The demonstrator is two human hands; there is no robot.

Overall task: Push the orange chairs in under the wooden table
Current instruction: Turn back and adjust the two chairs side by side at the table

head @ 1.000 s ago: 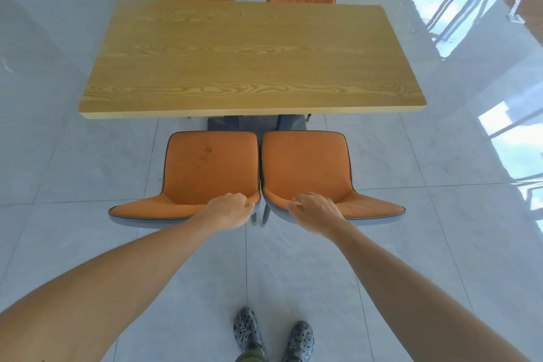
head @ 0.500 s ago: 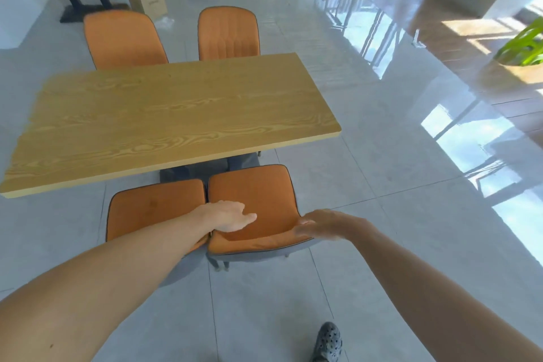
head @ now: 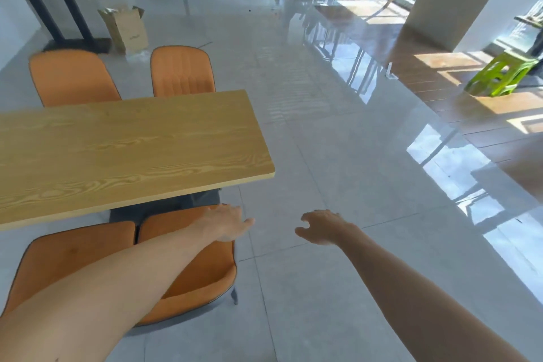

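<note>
Both hands (head: 226, 223) (head: 320, 228) hover empty beside orange chairs (head: 202, 276)

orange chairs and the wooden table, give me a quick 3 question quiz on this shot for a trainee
1. True or false: both hands are gripping a chair back.
2. How many orange chairs show? A) two B) four C) six
3. Fill in: the object standing on the floor beyond the far chairs is a cardboard ____.

Key
1. False. The left hand hangs open over the near right chair, and the right hand is open above bare floor, holding nothing.
2. B. Two near chairs, including the near left chair, and two far chairs behind the wooden table.
3. Box.
</note>
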